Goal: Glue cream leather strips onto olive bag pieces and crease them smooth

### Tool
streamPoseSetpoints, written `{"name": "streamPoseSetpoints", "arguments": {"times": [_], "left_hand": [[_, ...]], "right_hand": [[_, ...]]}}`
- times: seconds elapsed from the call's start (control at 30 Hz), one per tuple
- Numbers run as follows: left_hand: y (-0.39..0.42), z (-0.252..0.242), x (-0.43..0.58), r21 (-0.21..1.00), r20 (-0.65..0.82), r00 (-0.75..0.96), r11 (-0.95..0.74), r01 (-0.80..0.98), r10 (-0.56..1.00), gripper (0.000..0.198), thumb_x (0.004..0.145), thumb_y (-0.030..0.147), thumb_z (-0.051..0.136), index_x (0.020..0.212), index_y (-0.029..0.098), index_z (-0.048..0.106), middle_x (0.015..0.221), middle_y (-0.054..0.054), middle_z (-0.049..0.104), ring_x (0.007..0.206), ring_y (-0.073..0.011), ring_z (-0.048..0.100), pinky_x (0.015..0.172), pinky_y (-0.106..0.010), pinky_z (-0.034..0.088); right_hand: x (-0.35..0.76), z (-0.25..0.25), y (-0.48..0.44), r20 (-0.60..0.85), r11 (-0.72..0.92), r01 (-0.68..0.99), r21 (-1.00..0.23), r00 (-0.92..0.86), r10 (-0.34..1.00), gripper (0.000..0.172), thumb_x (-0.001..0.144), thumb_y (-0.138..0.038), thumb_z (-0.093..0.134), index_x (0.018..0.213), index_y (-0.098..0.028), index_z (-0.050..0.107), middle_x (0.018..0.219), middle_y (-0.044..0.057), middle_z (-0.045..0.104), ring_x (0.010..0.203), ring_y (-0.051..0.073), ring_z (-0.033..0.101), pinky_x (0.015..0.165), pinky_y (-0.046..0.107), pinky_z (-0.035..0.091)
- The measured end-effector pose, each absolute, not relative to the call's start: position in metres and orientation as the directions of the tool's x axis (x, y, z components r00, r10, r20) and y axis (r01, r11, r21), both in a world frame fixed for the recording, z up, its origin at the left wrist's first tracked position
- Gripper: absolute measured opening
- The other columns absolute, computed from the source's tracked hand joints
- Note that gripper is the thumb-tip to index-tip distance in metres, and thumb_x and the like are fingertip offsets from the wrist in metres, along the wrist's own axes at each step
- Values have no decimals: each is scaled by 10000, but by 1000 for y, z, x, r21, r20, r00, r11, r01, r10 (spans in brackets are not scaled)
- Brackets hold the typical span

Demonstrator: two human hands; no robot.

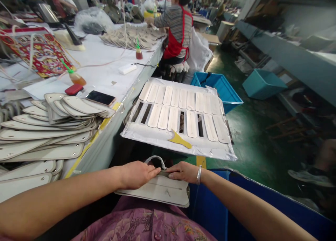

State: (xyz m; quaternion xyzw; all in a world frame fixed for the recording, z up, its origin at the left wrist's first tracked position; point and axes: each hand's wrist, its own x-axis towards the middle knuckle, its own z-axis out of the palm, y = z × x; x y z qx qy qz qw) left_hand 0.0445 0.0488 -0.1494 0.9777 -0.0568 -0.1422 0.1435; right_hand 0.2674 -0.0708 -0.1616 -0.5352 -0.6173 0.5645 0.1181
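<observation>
A pale, off-white leather-like panel lies in my lap, close against my body. My left hand has its fingers together at the panel's far edge, gripping it from the left. From the other side my right hand, with a silver bracelet at the wrist, pinches the same edge between thumb and fingers. The fingertips of both hands nearly meet there. A whitish curved loop rises just beyond them; whether it is attached to the panel is hidden.
Ahead stands a white board bearing rows of pale strips and a yellow piece. Stacked pale panels, a phone and a glue bottle lie on the left table. Blue bins stand beyond; a person in a red apron sits further off.
</observation>
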Motion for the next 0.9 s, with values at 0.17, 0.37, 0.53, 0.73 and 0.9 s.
{"name": "streamPoseSetpoints", "arguments": {"times": [0.17, 0.37, 0.53, 0.73, 0.9], "left_hand": [[51, -148, 42, 276, -233, 954, -953, -124, -192, 570, 817, 128, 369, 1376, 143, 263, 1087, -151, 598, 770, -233, 629, 598, -322, 469], [80, -140, 14, 236, -258, 943, -960, -149, -210, 581, 816, 119, 358, 1384, 135, 237, 1207, -141, 546, 740, -220, 631, 561, -319, 451], [92, -137, -6, 225, -279, 947, -970, -98, -160, 555, 819, 128, 388, 1364, 103, 283, 1042, -127, 620, 727, -215, 619, 573, -318, 453], [90, -137, -27, 129, -220, 972, -990, -59, -87, 428, 893, 240, 380, 1279, 59, 422, 1161, -180, 570, 900, -236, 585, 719, -341, 458], [76, -139, -27, 55, -174, 983, -996, 71, 60, 520, 883, 435, 417, 1271, 90, 452, 1223, -172, 550, 1083, -287, 514, 874, -410, 395]], "right_hand": [[246, -166, -54, -417, -105, 569, -815, -452, 789, 356, 886, -394, 404, 1051, -189, 643, 896, 13, 661, 814, 157, 583, 716, 234, 426], [222, -164, -30, -377, -64, 535, -842, -499, 781, 369, 913, -387, 348, 1141, -225, 589, 1013, 15, 645, 903, 156, 580, 792, 239, 419], [200, -164, -10, -356, -3, 574, -819, -503, 787, 354, 917, -350, 341, 1119, -213, 599, 986, 31, 652, 852, 147, 594, 759, 231, 431], [164, -168, 22, -371, 116, 690, -714, -514, 774, 377, 919, -355, 338, 922, -139, 648, 877, 85, 667, 796, 168, 593, 721, 257, 424], [178, -167, 7, -343, 110, 695, -710, -479, 808, 365, 918, -364, 349, 1022, -171, 640, 956, 67, 676, 847, 165, 611, 755, 252, 436]]}}
